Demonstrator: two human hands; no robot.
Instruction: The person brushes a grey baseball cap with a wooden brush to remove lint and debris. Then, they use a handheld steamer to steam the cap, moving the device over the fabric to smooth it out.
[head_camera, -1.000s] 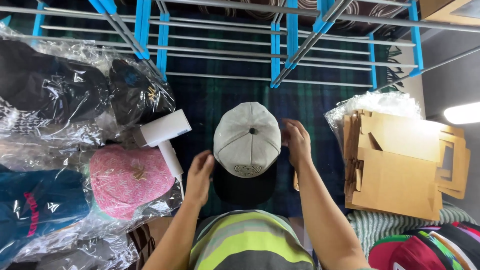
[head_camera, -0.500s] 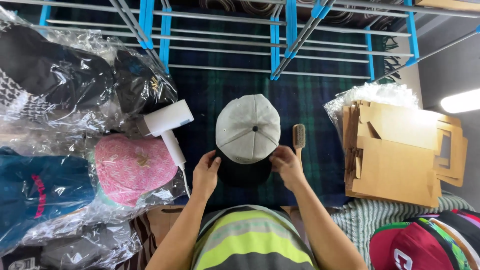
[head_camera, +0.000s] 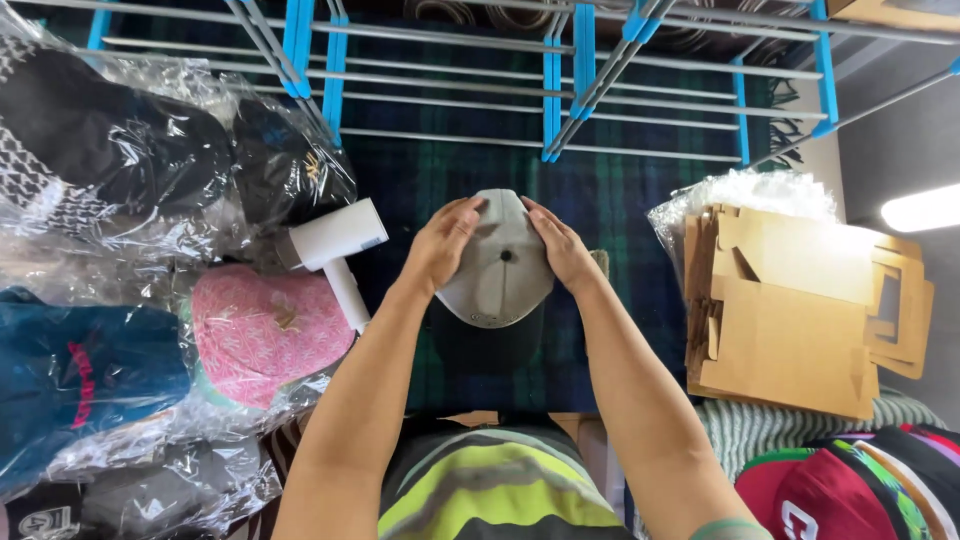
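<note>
A grey baseball cap (head_camera: 497, 268) with a dark brim lies on a dark green plaid cloth (head_camera: 610, 215), brim towards me. My left hand (head_camera: 441, 242) presses the left side of its crown, fingers spread over the top. My right hand (head_camera: 560, 245) cups the right side of the crown. Both hands hold the cap between them. A small brush next to my right hand is mostly hidden behind that hand.
A white handheld device (head_camera: 335, 250) lies left of the cap. Caps in clear plastic bags (head_camera: 255, 330) pile up at the left. Flat cardboard boxes (head_camera: 795, 305) stack at the right, loose caps (head_camera: 840, 490) below them. A blue and grey metal rack (head_camera: 560, 75) crosses the top.
Both hands have moved from the cap's lower edge up onto the sides and top of its crown. The view has shifted slightly.
</note>
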